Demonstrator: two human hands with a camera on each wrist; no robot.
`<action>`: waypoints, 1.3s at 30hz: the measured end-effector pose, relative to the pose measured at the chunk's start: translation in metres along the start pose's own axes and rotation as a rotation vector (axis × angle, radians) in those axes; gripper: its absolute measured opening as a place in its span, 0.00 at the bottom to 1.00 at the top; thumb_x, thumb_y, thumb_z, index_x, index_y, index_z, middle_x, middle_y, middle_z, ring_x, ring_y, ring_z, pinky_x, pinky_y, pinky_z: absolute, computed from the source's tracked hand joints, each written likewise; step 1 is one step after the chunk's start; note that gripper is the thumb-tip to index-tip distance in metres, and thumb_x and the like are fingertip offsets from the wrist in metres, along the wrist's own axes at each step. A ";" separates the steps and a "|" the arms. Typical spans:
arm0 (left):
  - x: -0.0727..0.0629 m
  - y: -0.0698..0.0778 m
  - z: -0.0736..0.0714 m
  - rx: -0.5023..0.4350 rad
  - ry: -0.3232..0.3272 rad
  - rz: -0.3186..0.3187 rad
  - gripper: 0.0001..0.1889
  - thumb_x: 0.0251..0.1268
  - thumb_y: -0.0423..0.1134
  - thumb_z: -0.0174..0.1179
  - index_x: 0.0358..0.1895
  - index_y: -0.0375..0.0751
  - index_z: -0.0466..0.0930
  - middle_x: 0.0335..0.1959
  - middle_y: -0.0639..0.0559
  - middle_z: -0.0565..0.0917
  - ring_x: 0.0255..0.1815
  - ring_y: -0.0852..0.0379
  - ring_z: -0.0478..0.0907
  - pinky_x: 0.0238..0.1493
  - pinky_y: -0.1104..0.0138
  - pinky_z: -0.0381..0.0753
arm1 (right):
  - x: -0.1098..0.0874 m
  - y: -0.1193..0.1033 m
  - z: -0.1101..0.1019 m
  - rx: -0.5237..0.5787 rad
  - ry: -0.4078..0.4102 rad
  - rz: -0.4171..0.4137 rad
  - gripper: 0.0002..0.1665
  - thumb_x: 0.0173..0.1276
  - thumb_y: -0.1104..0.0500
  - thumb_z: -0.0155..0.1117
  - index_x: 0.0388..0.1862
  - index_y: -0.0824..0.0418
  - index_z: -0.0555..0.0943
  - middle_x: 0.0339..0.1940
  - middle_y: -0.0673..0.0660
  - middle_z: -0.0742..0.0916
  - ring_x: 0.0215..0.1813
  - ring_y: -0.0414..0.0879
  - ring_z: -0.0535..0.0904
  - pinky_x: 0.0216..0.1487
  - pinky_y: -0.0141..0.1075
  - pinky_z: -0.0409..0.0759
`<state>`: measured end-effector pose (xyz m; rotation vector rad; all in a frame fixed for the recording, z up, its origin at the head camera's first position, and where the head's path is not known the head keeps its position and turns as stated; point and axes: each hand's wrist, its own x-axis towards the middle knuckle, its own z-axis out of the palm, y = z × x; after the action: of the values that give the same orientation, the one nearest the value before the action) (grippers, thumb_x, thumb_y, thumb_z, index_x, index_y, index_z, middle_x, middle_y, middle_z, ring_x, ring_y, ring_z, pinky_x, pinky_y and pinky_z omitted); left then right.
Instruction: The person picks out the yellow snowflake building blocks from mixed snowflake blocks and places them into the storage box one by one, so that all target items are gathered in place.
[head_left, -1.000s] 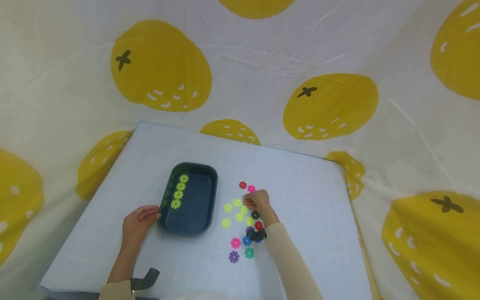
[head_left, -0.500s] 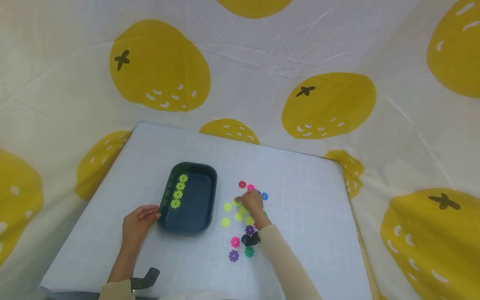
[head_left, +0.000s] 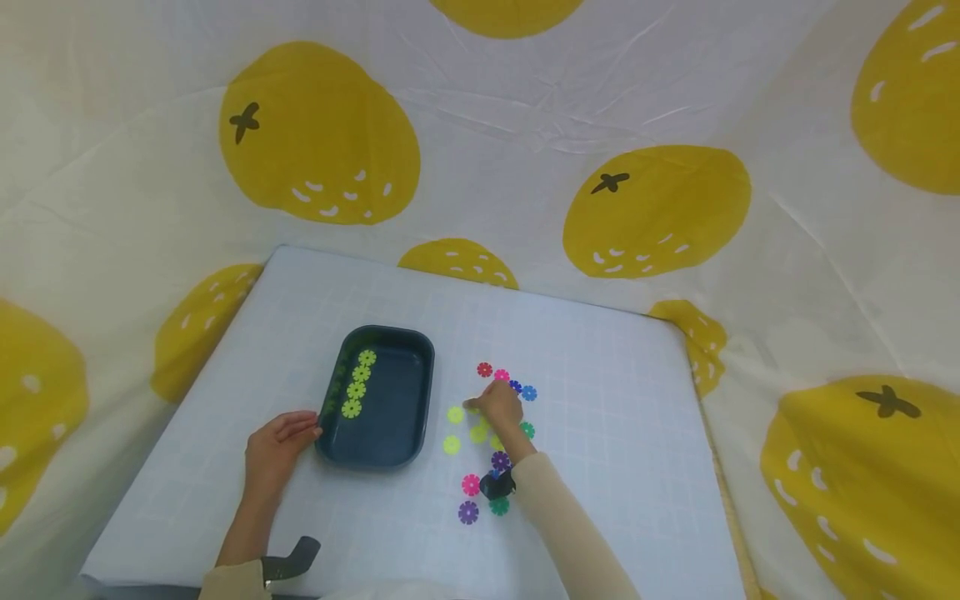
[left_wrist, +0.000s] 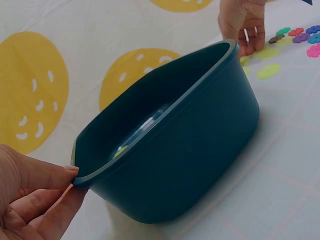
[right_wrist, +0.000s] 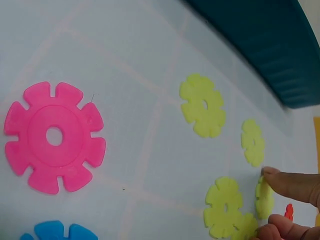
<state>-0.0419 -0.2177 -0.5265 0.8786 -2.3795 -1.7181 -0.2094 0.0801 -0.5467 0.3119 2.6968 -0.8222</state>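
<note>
My left hand (head_left: 273,457) pinches the rim of a dark teal plastic basin (left_wrist: 200,145) at its near left corner, thumb above and fingers below. Inside the basin, several yellow-green snowflake discs (head_left: 356,390) lie in a line along the left side. My right hand (head_left: 501,410) is over the loose discs to the right of the basin. In the right wrist view its thumb and fingertips pinch a yellow-green snowflake disc (right_wrist: 264,198) at its edges. Close by lie other yellow-green discs (right_wrist: 203,105). The right hand partly covers the group in the head view.
Red (head_left: 485,369), pink (head_left: 471,485), blue (head_left: 529,392), purple (head_left: 468,512) and green (head_left: 498,506) discs lie scattered around the yellow-green ones. A white cloth covers the table (head_left: 615,400). A fruit-patterned curtain (head_left: 487,125) hangs behind it.
My right hand has moved left from the right side of the yellow-green discs onto one of them, uncovering blue discs behind. The left hand and basin stay in place.
</note>
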 end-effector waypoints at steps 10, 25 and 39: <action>-0.002 0.002 0.000 -0.018 -0.014 -0.018 0.18 0.66 0.37 0.65 0.57 0.34 0.80 0.55 0.37 0.84 0.36 0.85 0.74 0.40 0.89 0.72 | -0.002 -0.004 0.000 -0.026 0.004 0.014 0.17 0.55 0.54 0.79 0.35 0.63 0.81 0.25 0.56 0.82 0.27 0.49 0.76 0.30 0.37 0.72; -0.001 0.002 0.000 -0.013 -0.022 -0.027 0.18 0.66 0.36 0.64 0.57 0.34 0.79 0.55 0.38 0.85 0.36 0.85 0.74 0.41 0.88 0.72 | 0.001 -0.006 -0.010 0.071 -0.056 0.034 0.13 0.56 0.61 0.76 0.35 0.65 0.81 0.29 0.59 0.84 0.29 0.50 0.79 0.32 0.37 0.81; -0.002 0.006 -0.001 0.001 -0.011 -0.030 0.18 0.67 0.36 0.64 0.57 0.34 0.79 0.56 0.37 0.84 0.34 0.86 0.73 0.39 0.89 0.71 | 0.017 -0.013 -0.021 0.346 -0.110 0.246 0.14 0.55 0.67 0.77 0.40 0.71 0.86 0.36 0.64 0.88 0.26 0.48 0.86 0.33 0.34 0.85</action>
<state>-0.0420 -0.2159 -0.5200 0.9113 -2.3862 -1.7376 -0.2338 0.0834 -0.5299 0.6404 2.3458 -1.1873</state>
